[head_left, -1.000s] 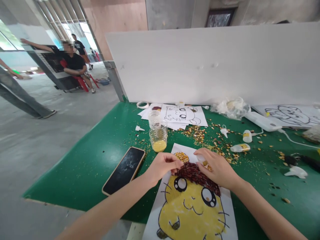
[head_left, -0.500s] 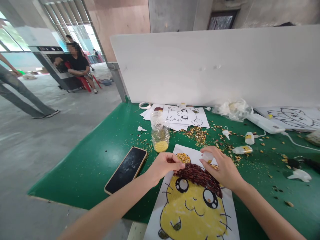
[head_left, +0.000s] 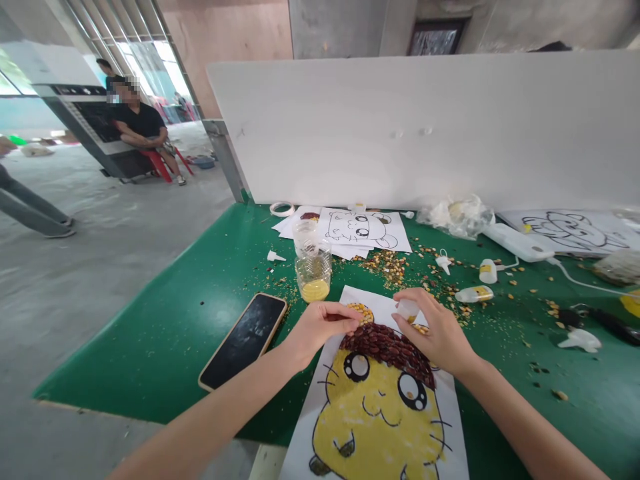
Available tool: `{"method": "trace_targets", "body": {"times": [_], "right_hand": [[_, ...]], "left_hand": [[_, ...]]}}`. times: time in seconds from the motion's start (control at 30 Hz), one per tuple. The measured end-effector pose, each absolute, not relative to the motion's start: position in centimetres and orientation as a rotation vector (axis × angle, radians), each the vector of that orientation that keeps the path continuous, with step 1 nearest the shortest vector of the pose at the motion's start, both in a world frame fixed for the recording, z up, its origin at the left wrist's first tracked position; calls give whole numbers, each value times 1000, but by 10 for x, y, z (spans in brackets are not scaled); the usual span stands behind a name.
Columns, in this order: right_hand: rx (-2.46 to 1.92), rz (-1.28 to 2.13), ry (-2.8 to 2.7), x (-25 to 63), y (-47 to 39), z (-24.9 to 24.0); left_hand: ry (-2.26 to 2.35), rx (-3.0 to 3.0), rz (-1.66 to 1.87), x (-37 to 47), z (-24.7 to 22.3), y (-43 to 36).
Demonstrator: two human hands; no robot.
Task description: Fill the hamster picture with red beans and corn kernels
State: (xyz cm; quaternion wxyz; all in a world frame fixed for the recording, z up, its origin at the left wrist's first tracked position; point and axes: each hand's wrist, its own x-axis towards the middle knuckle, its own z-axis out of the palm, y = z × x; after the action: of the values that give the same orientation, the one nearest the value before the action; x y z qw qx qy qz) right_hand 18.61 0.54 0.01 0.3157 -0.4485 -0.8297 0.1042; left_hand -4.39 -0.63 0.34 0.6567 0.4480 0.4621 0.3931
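Observation:
A paper picture of a cartoon hamster [head_left: 383, 427] lies in front of me. Its face and body are filled with yellow, and dark red beans [head_left: 395, 348] cover the top of the head. Yellow corn kernels [head_left: 361, 311] fill the ear on the left. My left hand [head_left: 325, 328] is closed in a pinch at that ear's lower edge; whatever sits between its fingertips is too small to make out. Over the other ear, my right hand [head_left: 436, 328] grips a small translucent bottle [head_left: 407, 309], partly hidden by the fingers.
A phone [head_left: 244, 341] and clear plastic cups [head_left: 314, 273] are on the green table [head_left: 135, 333]. Scattered kernels [head_left: 387, 267], small glue bottles [head_left: 474, 294], a white power strip [head_left: 517, 241] and drawn sheets [head_left: 357, 230] lie behind. A white board [head_left: 400, 133] stands at the back.
The camera view has shifted slightly, so the table's things appear a little further left. Both hands keep nearly the same place over the picture. A person walking at the far left has moved.

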Motion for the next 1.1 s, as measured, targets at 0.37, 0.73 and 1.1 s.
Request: {"method": "trace_targets", "body": {"times": [0.37, 0.73, 1.1], "right_hand": [[-1213, 361, -2117, 185, 5, 2], [-1239, 353, -2107, 186, 4, 2], [-1258, 347, -2123, 186, 3, 0]], "left_hand": [[1009, 915, 896, -44, 2, -4], [891, 715, 957, -48, -1, 1], [1003, 787, 988, -50, 0, 0]]}}
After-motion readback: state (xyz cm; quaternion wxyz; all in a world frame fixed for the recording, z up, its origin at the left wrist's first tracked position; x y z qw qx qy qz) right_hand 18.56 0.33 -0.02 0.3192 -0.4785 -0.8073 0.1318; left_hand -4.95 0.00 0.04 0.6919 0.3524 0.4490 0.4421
